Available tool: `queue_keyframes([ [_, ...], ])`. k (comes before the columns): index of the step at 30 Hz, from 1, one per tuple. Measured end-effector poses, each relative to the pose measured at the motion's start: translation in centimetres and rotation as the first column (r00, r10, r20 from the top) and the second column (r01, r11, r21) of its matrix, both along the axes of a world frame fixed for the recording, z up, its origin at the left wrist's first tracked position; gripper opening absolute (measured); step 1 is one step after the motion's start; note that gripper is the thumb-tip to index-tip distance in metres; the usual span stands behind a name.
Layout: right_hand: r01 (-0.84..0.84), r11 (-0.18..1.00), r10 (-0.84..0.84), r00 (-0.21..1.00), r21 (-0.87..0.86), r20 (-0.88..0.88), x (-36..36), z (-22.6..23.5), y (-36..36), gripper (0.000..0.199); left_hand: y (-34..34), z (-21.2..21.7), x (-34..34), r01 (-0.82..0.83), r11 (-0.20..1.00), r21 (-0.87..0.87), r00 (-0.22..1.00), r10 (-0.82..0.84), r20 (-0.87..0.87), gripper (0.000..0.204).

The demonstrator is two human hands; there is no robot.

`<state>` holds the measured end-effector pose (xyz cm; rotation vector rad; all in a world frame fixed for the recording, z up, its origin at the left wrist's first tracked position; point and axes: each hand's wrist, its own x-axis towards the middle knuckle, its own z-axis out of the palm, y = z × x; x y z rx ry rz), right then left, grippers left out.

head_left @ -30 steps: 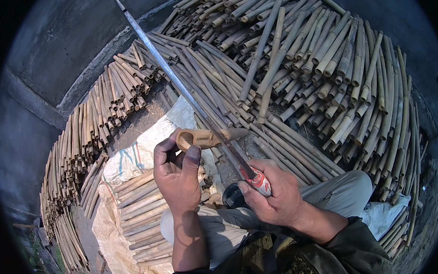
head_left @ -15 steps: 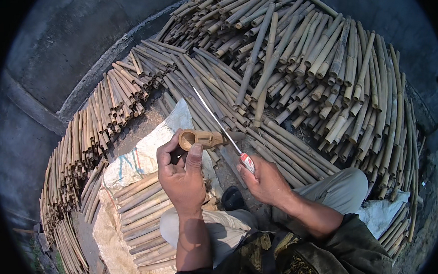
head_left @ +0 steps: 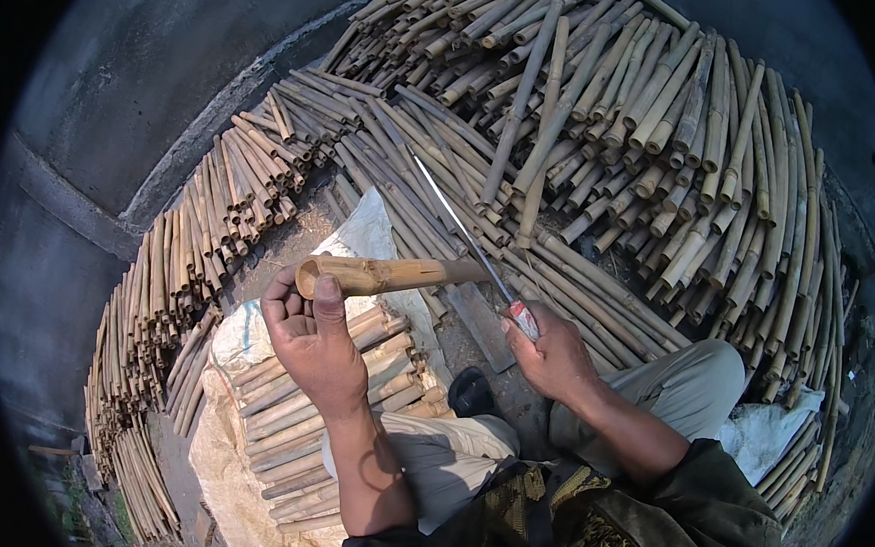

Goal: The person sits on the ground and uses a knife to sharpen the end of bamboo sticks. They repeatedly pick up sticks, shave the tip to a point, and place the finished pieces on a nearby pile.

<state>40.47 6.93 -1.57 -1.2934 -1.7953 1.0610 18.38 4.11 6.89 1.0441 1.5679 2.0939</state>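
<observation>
Head view shows the left hand (head_left: 313, 333) clasping a short tan hollow bamboo section (head_left: 387, 274) while the right hand (head_left: 553, 352) grips a long thin steel blade with a red handle (head_left: 468, 240) resting on that section's far end, so the splitting cut looks in hand and calls for a steady, centred press.

Stacked bamboo poles (head_left: 648, 110) crowd the far side and a bamboo bundle (head_left: 316, 421) the left; bare ground (head_left: 481, 321) between is passable.

The knife (head_left: 460, 234) handle is hidden inside the right hand (head_left: 553, 352). The bamboo tube's (head_left: 387, 274) far end is crossed by the blade. The stacked bamboo poles (head_left: 648, 110) run out into the picture's dark rim at the top and right.
</observation>
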Motion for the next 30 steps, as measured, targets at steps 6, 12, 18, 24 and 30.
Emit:
queue_keyframes([
  [6,-0.158,0.987,0.162,0.975,0.037,-0.154,-0.7,0.7,-1.9,0.026,-2.1,3.0,-2.3,-0.103,0.929,0.356,0.994,0.106,0.008,0.041],
  [12,-0.255,0.963,0.264,0.955,0.083,-0.136,-3.1,2.0,-3.0,0.028,-1.1,1.2,-0.5,-0.158,0.876,0.456,0.982,0.188,-0.021,0.031],
  [18,-0.21,0.949,0.25,0.956,0.237,-0.154,-3.8,0.5,-4.0,0.03,0.4,-2.1,2.0,-0.099,0.926,0.364,0.995,0.101,0.015,0.035],
  [24,-0.122,0.985,0.13,0.99,-0.125,0.061,-3.5,-2.3,-1.6,0.022,0.2,-2.2,1.6,-0.041,0.917,0.398,0.999,0.029,0.036,0.033],
  [30,-0.186,0.945,0.215,0.973,0.27,-0.082,-2.8,-4.2,-3.6,0.022,0.6,-2.3,1.7,-0.052,0.924,0.379,0.999,0.045,0.027,0.032],
])
